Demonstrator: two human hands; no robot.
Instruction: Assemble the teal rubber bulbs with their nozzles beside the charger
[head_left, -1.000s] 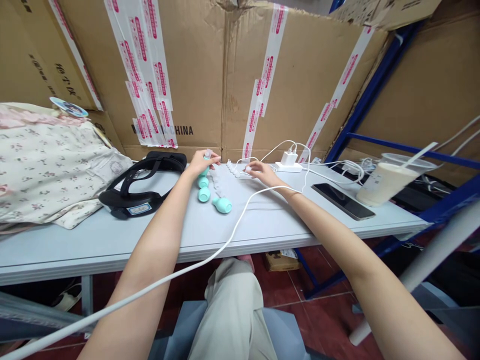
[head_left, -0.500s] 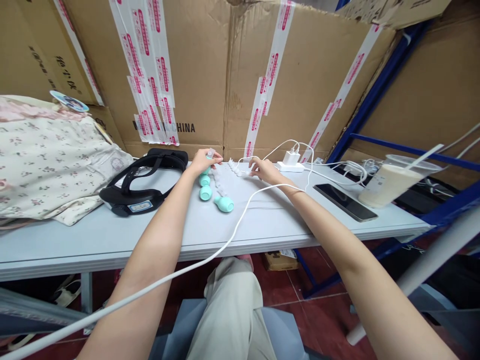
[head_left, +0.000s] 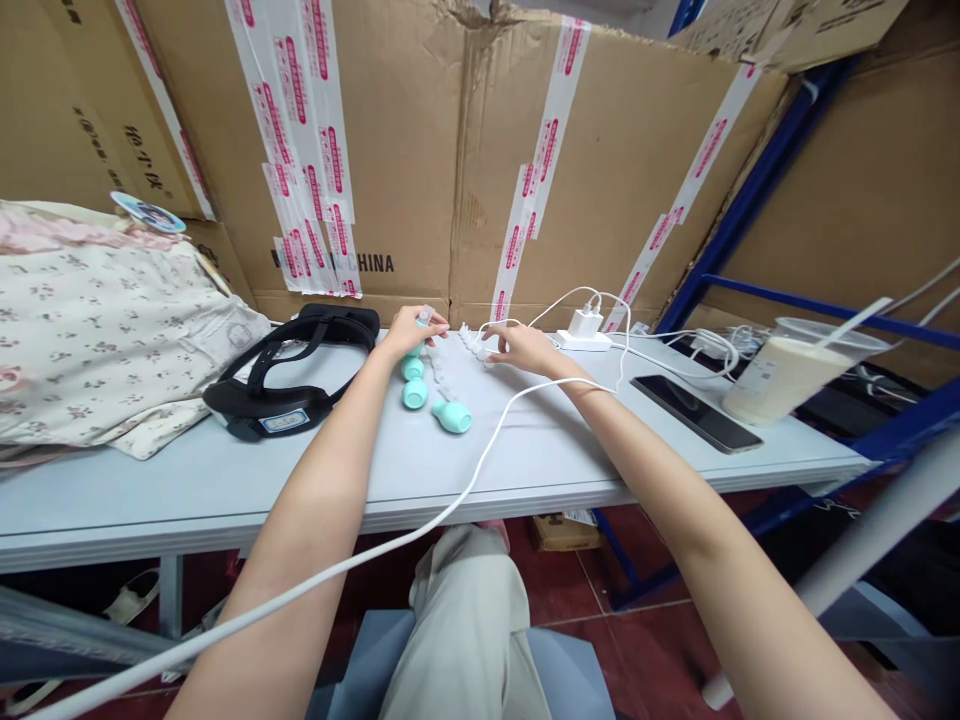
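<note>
My left hand (head_left: 409, 330) is at the back of the table, its fingers closed around a small mint-green bottle (head_left: 424, 319) with a clear top, mostly covered by the hand. Nearer to me, several matching rounded mint pieces stand in a row, the front mint piece (head_left: 415, 394) being the clearest. Beside them a larger mint bulb-shaped piece (head_left: 453, 416) lies on its side, at the near end of a line of translucent pieces (head_left: 442, 378). My right hand (head_left: 521, 348) hovers with fingers bent and apart, close to a second row of whitish translucent pieces (head_left: 471, 341).
A black head strap device (head_left: 289, 370) and a floral cloth bag (head_left: 97, 330) occupy the left. To the right are a white charger (head_left: 585, 322) on a power strip, a phone (head_left: 697, 413) and a drink cup (head_left: 780, 370). A white cable (head_left: 480, 470) crosses in front; cardboard (head_left: 405, 150) stands behind.
My right hand has shifted slightly left toward the translucent row, and its fingers have spread. The left hand stays at the mint bottle. The view has tilted slightly.
</note>
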